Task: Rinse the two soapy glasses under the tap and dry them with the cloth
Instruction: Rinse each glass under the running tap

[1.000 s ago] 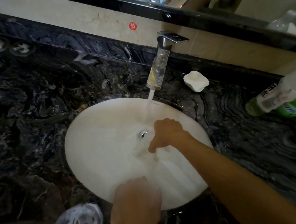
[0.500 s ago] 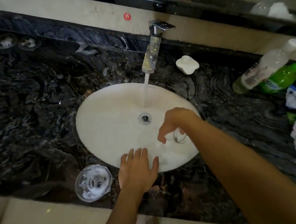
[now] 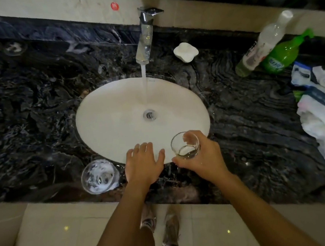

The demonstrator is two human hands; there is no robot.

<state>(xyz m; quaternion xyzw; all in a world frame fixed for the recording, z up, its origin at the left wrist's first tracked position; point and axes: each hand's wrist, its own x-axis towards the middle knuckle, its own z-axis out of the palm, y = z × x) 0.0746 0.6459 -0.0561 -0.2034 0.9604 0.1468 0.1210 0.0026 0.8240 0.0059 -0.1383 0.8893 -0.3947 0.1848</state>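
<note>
My right hand grips a clear glass upright over the near right rim of the white sink; a little water sits in its bottom. My left hand rests flat, fingers spread, on the sink's near rim and holds nothing. A second glass, coated in soap foam, stands on the dark marble counter left of my left hand. Water runs from the chrome tap into the basin near the drain. Cloths lie piled at the right edge.
A white soap dish sits right of the tap. Two bottles, one clear and one green, lie at the back right. Two foamy ring marks show at the back left. The counter's front edge runs below my wrists.
My right hand has lifted the glass out from under the stream and drawn it back to the near rim, now upright. My left hand stayed on the rim. The camera pulled back.
</note>
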